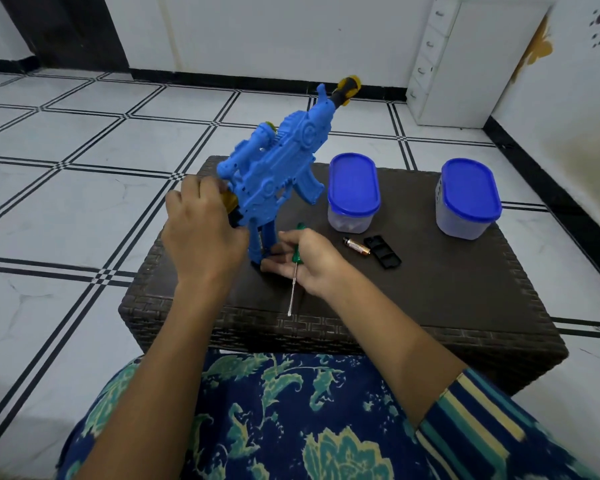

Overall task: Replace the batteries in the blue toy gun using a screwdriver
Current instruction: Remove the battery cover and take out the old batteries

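You are propping the blue toy gun (274, 164) upright on the surface (447, 289), your left grip (201, 233) clamping its rear end to steady it, while your right grip (309, 263), holding the green screwdriver (296, 258), is fingering the gun's base, a battery (356, 246) and black cover (383, 251) lying just right of it.

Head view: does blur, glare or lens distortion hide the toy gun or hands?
Head view: soft even light, only faint shadows on the table; no glare on the blue toy gun, screwdriver, left hand or right hand, all reasonably sharp. Head view: wide-angle bending curves the floor tiles and table edges near the borders.
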The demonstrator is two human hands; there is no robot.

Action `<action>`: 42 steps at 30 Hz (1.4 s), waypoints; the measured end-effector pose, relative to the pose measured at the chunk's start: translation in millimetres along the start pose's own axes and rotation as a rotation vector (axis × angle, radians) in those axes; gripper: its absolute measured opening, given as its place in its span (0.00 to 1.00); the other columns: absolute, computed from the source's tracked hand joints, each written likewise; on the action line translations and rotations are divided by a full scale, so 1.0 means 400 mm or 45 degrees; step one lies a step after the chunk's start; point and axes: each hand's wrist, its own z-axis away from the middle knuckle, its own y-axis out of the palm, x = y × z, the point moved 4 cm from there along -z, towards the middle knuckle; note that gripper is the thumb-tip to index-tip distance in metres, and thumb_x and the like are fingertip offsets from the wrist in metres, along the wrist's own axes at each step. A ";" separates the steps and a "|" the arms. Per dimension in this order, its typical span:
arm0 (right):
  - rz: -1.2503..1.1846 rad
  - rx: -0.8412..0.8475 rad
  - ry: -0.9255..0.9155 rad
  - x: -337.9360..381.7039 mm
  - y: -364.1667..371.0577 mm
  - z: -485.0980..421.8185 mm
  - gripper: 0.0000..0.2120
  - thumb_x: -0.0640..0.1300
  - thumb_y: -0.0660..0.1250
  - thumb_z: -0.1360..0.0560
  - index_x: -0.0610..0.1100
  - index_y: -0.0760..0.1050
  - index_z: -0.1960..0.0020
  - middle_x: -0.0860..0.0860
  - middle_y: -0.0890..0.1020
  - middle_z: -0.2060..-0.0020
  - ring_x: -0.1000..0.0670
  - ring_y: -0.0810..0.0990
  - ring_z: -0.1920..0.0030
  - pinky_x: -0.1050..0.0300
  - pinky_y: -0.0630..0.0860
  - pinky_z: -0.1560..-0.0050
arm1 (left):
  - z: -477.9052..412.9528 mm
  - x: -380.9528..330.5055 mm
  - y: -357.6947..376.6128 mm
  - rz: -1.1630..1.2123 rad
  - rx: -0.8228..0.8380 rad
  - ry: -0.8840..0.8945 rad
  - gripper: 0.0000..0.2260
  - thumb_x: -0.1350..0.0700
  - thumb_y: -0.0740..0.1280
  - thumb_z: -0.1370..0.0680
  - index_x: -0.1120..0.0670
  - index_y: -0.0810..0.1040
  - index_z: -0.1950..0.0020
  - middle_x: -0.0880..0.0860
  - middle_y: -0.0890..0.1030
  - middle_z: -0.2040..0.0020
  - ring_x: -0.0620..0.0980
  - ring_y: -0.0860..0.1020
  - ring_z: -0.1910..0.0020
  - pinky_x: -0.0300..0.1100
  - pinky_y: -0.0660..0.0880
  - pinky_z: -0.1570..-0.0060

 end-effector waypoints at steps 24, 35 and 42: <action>-0.437 -0.056 0.125 -0.037 0.053 -0.059 0.20 0.40 0.57 0.19 0.32 0.68 0.31 0.36 0.76 0.41 0.35 0.77 0.36 0.42 0.78 0.43 | 0.015 0.005 -0.020 0.095 0.151 -0.120 0.07 0.59 0.75 0.32 0.56 0.84 0.55 0.56 0.78 0.56 0.59 0.74 0.57 0.46 0.69 0.62; -0.459 -0.007 0.169 -0.024 0.054 -0.030 0.14 0.37 0.55 0.19 0.32 0.72 0.38 0.36 0.77 0.39 0.38 0.77 0.38 0.49 0.83 0.64 | 0.006 0.025 -0.038 0.327 0.109 -0.281 0.09 0.59 0.76 0.36 0.53 0.84 0.57 0.51 0.81 0.60 0.53 0.77 0.63 0.42 0.68 0.61; 0.074 -0.120 -0.034 0.053 -0.002 0.007 0.09 0.26 0.57 0.24 0.29 0.74 0.46 0.37 0.80 0.56 0.47 0.81 0.68 0.68 0.71 0.80 | -0.001 0.087 -0.007 0.583 0.252 -0.593 0.14 0.54 0.82 0.41 0.54 0.82 0.61 0.52 0.79 0.67 0.50 0.80 0.66 0.44 0.77 0.63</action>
